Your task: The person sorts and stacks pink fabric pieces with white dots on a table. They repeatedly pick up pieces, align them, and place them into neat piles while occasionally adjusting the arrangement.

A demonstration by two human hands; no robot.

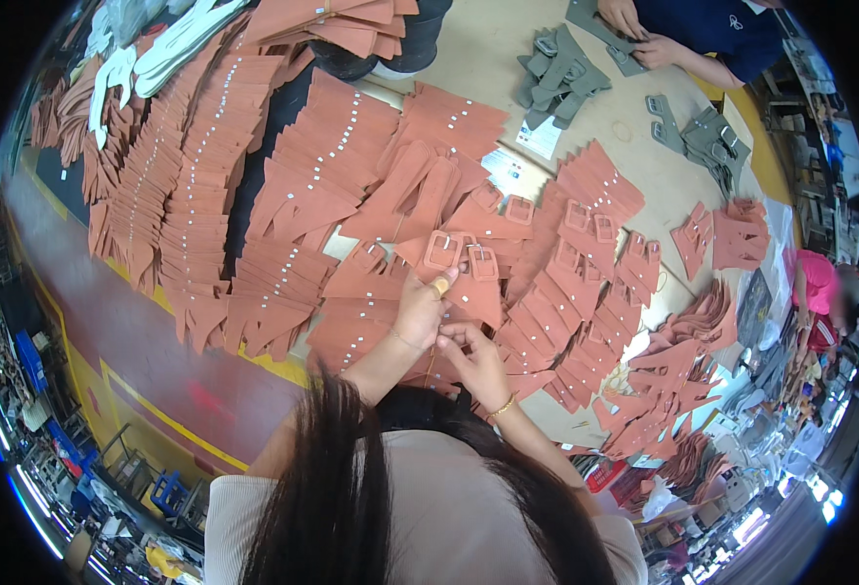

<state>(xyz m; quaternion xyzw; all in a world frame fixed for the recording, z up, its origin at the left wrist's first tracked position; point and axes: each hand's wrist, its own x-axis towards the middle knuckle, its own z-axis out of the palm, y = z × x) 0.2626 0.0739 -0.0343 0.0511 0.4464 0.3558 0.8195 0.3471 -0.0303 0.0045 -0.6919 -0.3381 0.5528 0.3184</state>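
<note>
My left hand (424, 310) is closed on a terracotta leather piece with two buckles (479, 294), its thumb resting just below the covered square frames. A yellow band circles a digit of that hand. Close beside the left wrist, my right hand (475, 363) has its fingers curled and pinched together; whatever lies between them is too small to make out. Below and around both hands spread overlapping terracotta pieces. To the right are rows of buckled leather pieces (558, 297), and ahead lies a fanned stack of cut pieces (317, 146) marked with small white labels.
Long rows of terracotta pieces (191, 185) fill the left side, with white strips (186, 47) beyond. Grey-green buckled pieces (561, 78) lie at the far side, near a co-worker's hands (639, 34). More terracotta pieces (659, 390) sit at the right table edge.
</note>
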